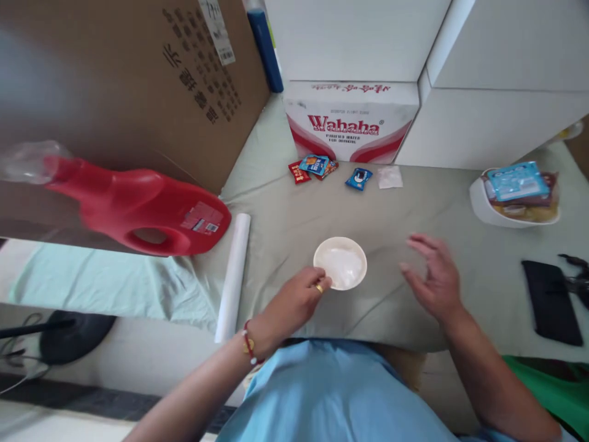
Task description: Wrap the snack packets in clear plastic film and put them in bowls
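A small white bowl (pixel 341 263) sits on the grey-green cloth in front of me. My left hand (pixel 294 302) is closed on the bowl's near-left rim, a gold ring on one finger and a red bead bracelet at the wrist. My right hand (pixel 435 277) hovers open to the right of the bowl, fingers spread, holding nothing and touching nothing.
A red detergent jug (pixel 138 212) lies on its side at the left beside a white roll (pixel 233 276). Snack packets (pixel 317 167) lie before a Wahaha carton (pixel 352 120). A white bowl of packets (pixel 518 196) and a black case (pixel 551 301) are at the right. A large cardboard box (pixel 138 80) stands behind.
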